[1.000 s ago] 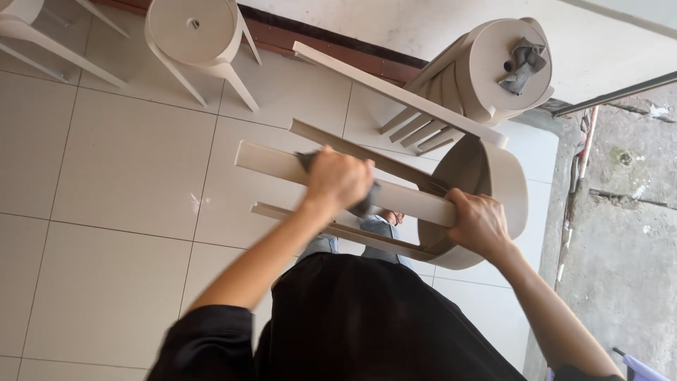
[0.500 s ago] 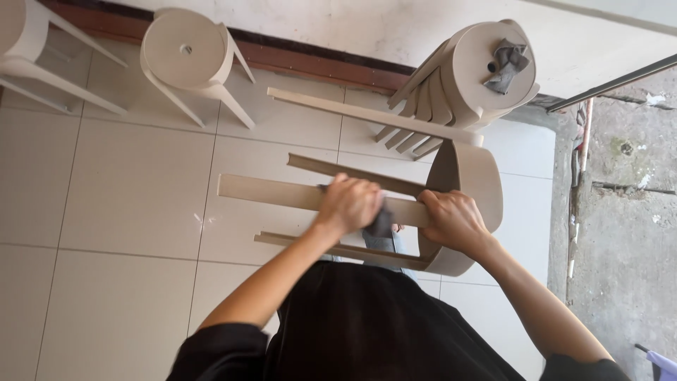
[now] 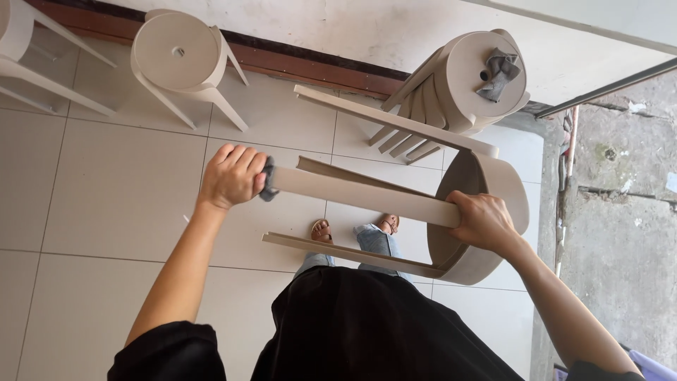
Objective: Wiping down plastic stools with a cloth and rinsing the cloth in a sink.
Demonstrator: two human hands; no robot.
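I hold a beige plastic stool (image 3: 486,190) on its side in the air, legs pointing left. My right hand (image 3: 483,222) grips one leg close to the round seat. My left hand (image 3: 231,176) sits at the far end of that same leg (image 3: 360,196), closed on a grey cloth (image 3: 268,180) pressed against the leg's tip. Two other legs stick out above and below. My feet in sandals (image 3: 321,229) show on the tiled floor beneath the stool.
A stack of beige stools (image 3: 458,85) lies tipped against the wall with a grey rag (image 3: 497,70) on its seat. Another stool (image 3: 180,53) stands upright at the back left, part of one more at the far left. Rough concrete ground runs along the right.
My left hand with the cloth has slid left along the leg, from near the seat out to the leg's end. The stool has shifted slightly right in my right hand.
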